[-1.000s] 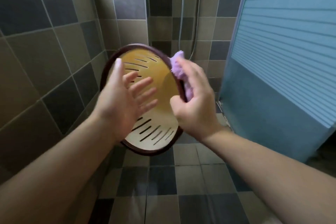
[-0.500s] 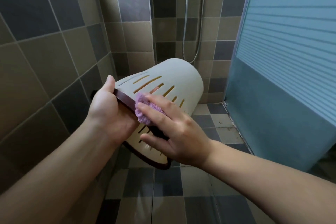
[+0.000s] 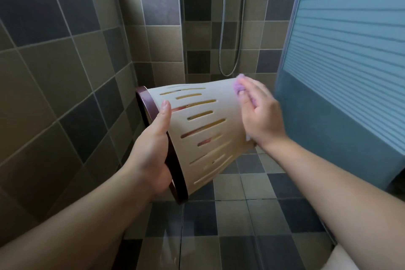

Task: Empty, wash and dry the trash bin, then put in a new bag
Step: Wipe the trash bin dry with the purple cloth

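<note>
A cream plastic trash bin (image 3: 221,103) with slotted sides and a dark brown rim lies on its side in the air, its rim to the left and its base to the right. My left hand (image 3: 153,153) grips the brown rim, thumb on the outer wall and fingers inside. My right hand (image 3: 262,116) presses a purple cloth (image 3: 240,85) against the bin's base end. Most of the cloth is hidden under my fingers. The bin's inside is not visible.
This is a tiled shower corner with brown and grey wall tiles (image 3: 65,72) close on the left. A metal shower hose (image 3: 230,50) hangs on the back wall. A blue frosted glass panel (image 3: 339,72) stands to the right. Checkered floor tiles (image 3: 241,226) lie below.
The bin has turned from mouth-facing-me onto its side, base now pointing right. My right hand with the cloth moved from the rim along the wall to the base end.
</note>
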